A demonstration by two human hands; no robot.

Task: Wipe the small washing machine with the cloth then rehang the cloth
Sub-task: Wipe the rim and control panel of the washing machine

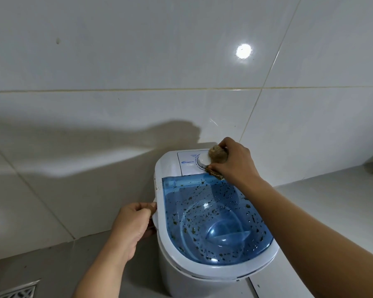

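A small white washing machine (pixel 166 239) stands against the tiled wall. Its clear blue lid (pixel 213 220) is speckled with dark dirt spots. At the back, a white control panel carries a round white dial (pixel 203 160). My right hand (pixel 233 162) grips a bunched brown cloth (pixel 218 156) and holds it against the right side of the dial. My left hand (pixel 134 224) grips the white side handle (pixel 155 219) on the machine's left edge, fingers curled round it.
White wall tiles (pixel 138 61) rise directly behind the machine, with a bright light reflection on them. A grey floor lies at the left with a metal drain grate (pixel 17 290) in the lower left corner. A pale ledge (pixel 323 203) runs along the right.
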